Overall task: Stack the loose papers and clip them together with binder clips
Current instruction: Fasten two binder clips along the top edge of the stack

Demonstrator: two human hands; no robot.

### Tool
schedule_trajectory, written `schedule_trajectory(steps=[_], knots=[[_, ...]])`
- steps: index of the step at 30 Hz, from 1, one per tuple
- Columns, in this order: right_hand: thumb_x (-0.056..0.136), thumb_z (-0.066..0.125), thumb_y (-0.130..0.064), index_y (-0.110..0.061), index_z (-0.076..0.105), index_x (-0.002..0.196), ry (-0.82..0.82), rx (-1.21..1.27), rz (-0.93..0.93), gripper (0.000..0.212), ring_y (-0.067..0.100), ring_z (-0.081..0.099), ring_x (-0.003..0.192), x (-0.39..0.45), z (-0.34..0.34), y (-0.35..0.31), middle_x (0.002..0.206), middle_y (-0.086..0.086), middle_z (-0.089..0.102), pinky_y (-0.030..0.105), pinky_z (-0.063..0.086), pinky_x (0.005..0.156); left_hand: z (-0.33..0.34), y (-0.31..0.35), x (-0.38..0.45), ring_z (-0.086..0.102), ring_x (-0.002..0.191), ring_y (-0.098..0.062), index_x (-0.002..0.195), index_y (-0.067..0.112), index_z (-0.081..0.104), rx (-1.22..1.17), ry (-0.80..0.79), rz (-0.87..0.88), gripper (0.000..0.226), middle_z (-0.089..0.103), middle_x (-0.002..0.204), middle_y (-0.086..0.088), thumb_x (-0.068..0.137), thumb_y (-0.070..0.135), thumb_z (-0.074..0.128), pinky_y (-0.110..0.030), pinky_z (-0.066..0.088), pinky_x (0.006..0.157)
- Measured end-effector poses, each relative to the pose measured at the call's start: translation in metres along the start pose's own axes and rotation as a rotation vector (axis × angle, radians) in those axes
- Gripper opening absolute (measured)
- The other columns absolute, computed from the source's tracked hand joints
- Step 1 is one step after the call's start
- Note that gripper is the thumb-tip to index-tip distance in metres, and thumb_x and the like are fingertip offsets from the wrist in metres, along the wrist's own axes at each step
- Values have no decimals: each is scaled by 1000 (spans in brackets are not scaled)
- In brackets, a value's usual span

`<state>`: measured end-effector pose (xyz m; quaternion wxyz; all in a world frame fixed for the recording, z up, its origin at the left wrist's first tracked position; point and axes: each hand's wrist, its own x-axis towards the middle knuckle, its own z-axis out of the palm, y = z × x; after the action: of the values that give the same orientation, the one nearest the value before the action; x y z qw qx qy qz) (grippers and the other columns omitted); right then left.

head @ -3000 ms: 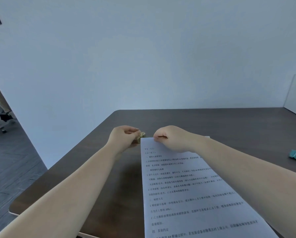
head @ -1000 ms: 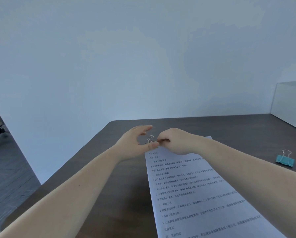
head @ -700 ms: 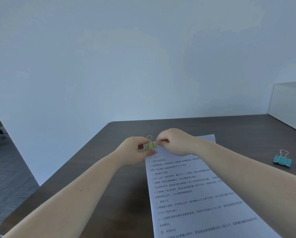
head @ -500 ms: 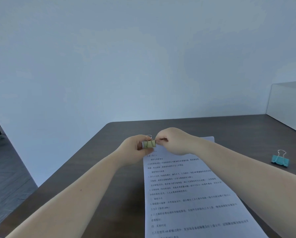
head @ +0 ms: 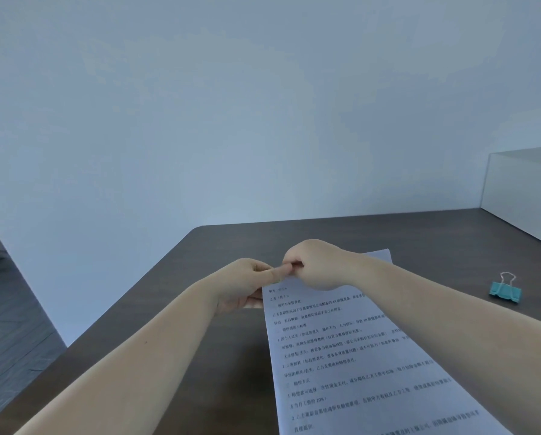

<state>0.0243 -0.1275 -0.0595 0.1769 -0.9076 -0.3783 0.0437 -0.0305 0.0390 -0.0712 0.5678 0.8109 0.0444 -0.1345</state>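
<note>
A stack of printed papers (head: 357, 356) lies on the dark wooden table (head: 435, 246), running from the middle toward the near right. My left hand (head: 244, 284) is closed at the stack's top left corner, thumb on top and fingers beneath. It covers the green binder clip (head: 274, 281), of which only a sliver shows. My right hand (head: 316, 265) is fisted just to the right and pinches the stack's top edge, its fingertips touching my left thumb. A teal binder clip (head: 505, 290) lies loose on the table at the right.
A white box-like block (head: 523, 196) stands at the table's far right edge. A pale wall rises behind the table. The table's rounded left edge drops to a grey floor (head: 8, 334), where part of a chair shows.
My left hand opened briefly, then closed again on the green clip at the paper's corner. Its thumb now covers the clip, which showed half a second ago. My right hand stayed on the top edge.
</note>
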Motion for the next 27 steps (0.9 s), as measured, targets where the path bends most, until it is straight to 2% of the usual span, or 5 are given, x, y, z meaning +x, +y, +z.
schedule_trajectory(steps=[5,9,18,20,27], knots=[[97,44,-25,-8,66,98,1,4,-34,28,30,61,99,-2,-2,1,103,7,68,43,48,85,4,-1,3,70,82,-17,78,12,70,22,43,81,6,71,84,-5,83,10,74,-31,59,84],[96,48,-41,-15,61,91,-29,-33,1,29,19,55,85,-14,-14,14,95,0,63,33,43,75,7,0,4,71,76,-14,81,11,69,2,48,98,7,72,79,-3,85,5,71,-29,59,78],[97,46,-36,-22,66,93,-33,6,225,24,17,58,78,-84,-56,95,90,-2,66,28,41,69,3,9,6,74,85,-18,90,9,70,9,70,86,8,78,88,-6,83,7,74,-35,58,87],[98,44,-36,-28,65,95,-47,37,247,23,20,65,81,-94,-57,104,89,0,72,30,44,71,7,14,9,73,86,-19,91,10,70,84,73,73,9,77,91,-7,83,11,74,-36,58,88],[98,43,-25,-23,64,90,-7,127,275,22,5,54,41,-105,-62,111,61,-7,70,29,46,65,51,55,26,60,92,-10,104,20,70,721,159,173,33,67,99,9,88,47,61,-23,45,81]])
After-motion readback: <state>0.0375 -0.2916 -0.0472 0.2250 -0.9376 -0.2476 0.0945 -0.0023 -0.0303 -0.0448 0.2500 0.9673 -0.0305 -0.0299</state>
